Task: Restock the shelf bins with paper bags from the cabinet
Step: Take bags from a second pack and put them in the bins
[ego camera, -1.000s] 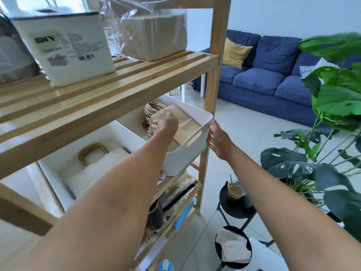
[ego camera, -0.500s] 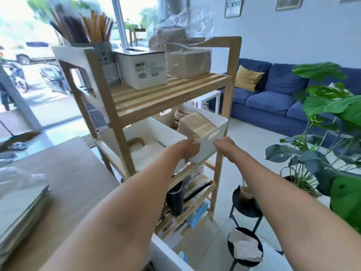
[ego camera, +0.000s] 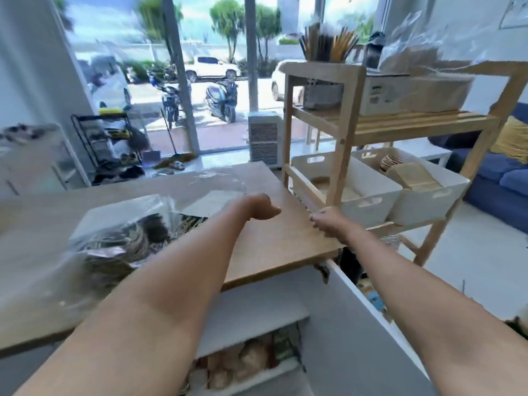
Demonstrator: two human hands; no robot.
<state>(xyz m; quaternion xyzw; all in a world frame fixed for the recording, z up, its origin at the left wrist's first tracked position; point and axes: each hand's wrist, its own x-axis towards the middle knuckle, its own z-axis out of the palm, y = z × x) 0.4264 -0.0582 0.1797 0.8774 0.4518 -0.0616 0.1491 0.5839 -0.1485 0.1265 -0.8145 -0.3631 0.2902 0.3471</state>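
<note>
Two white bins sit on the wooden shelf's [ego camera: 340, 155] middle level. The right bin [ego camera: 428, 200] holds a stack of brown paper bags [ego camera: 414, 178] with twine handles behind it. The left bin [ego camera: 368, 195] holds pale bags, partly hidden by the shelf post. My left hand [ego camera: 261, 207] hovers over the wooden counter [ego camera: 274, 241] with fingers loosely curled, holding nothing. My right hand [ego camera: 328, 224] hangs at the counter's right edge, fingers loosely bent, empty. Below the counter the cabinet [ego camera: 257, 310] stands open, with brown packages [ego camera: 245, 361] on its lower shelf. The view is blurred.
A plastic-wrapped bundle of bags with twine handles [ego camera: 123, 238] lies on the counter at left. The open white cabinet door [ego camera: 371, 338] juts toward me at right. A blue sofa [ego camera: 497, 184] stands behind the shelf, and a white air unit [ego camera: 264, 138] stands by the glass front.
Both hands have drawn back from the right bin and now hang over the counter. The view has swung left and pulled away from the shelf, revealing the counter and the open cabinet.
</note>
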